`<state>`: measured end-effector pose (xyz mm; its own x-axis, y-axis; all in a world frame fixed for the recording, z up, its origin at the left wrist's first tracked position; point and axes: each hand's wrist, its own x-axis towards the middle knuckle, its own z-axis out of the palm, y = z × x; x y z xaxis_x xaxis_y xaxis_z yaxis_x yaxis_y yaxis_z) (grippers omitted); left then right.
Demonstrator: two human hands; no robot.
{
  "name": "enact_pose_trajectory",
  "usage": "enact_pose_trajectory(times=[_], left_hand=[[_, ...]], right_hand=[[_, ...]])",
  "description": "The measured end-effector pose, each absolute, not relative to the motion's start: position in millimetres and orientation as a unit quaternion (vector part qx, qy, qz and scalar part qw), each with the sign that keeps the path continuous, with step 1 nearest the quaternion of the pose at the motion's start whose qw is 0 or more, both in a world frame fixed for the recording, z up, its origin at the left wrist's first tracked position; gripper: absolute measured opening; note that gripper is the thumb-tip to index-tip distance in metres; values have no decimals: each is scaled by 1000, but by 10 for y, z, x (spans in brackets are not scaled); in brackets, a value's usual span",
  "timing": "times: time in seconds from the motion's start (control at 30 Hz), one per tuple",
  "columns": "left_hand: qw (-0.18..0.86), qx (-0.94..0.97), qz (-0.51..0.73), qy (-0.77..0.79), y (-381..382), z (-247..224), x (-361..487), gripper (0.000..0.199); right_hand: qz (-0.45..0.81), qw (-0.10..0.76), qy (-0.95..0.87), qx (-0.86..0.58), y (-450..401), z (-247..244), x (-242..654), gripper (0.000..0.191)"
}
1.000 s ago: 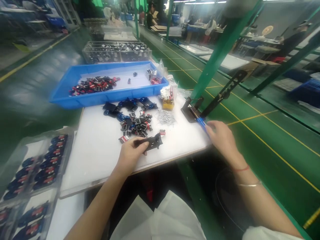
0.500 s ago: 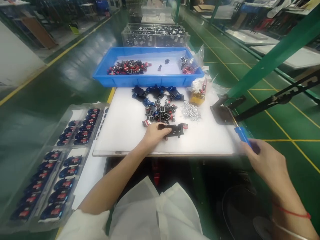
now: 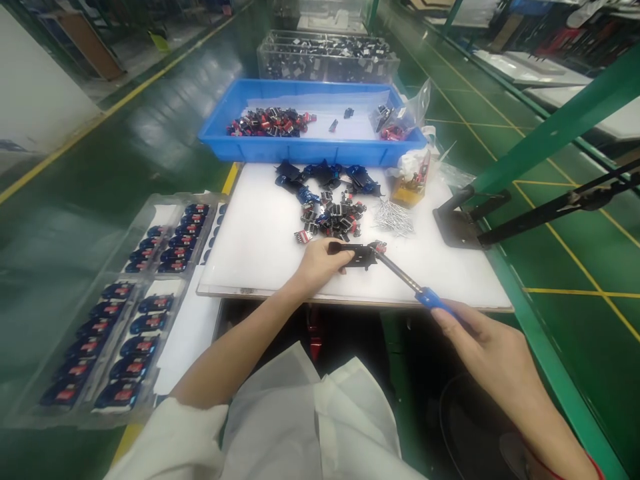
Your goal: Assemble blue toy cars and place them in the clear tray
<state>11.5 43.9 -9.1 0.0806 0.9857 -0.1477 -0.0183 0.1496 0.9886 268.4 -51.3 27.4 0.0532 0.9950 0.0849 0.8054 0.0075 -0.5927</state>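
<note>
My left hand grips a flat black part above the white board, near its front edge. A small red and silver piece is at the part's right end. In my right hand is a blue-handled tool. Its metal shaft points up and left, with the tip at the right end of the black part; whether it touches is too small to tell. Just beyond my left hand lies a pile of small red, black and silver pieces, with thin metal pins to its right.
Blue and black parts lie at the back of the board, before a blue bin. A yellow container stands back right, near a black bracket and green post. Trays of blue parts are at left.
My right hand has brought the blue-handled tool left from the board's right edge to the black part. My left hand still holds that part. The whole view has shifted slightly.
</note>
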Motion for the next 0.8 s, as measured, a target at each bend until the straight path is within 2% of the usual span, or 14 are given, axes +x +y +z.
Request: enact_pose_trajectory(times=[0.4,0.8], left_hand=[[558,478,445,512,428,-54,119,7],[561,483,451,499,436,-104,113,10]], right_hand=[[92,232,-726,-641,-519,201,2551,56],[49,206,-749,-627,-496,190,2542,65]])
